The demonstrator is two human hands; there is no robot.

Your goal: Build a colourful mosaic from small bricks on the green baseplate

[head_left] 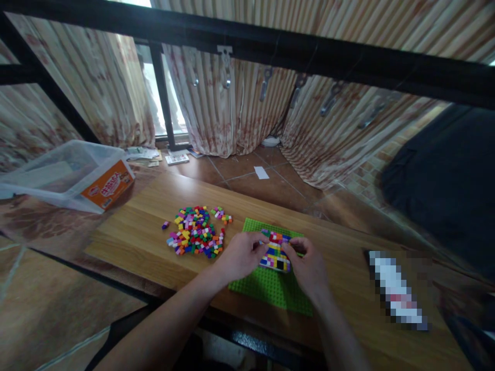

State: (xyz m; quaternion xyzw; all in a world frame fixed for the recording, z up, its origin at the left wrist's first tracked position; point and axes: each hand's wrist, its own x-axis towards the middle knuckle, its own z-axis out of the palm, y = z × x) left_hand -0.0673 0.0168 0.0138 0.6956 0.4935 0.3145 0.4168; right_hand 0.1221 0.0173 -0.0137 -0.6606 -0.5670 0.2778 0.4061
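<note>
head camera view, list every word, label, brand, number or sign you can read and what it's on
None reads clearly.
Orange rectangular label on clear plastic bin: white characters, too blurred.
White printed item on brown tiled floor: too small.
Long pixelated object on brown wooden table: blocked out.

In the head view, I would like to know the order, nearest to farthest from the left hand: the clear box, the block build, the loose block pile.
1. Block build: over the green board, just right of the left hand.
2. Loose block pile: left of that hand.
3. Clear box: far left.
</note>
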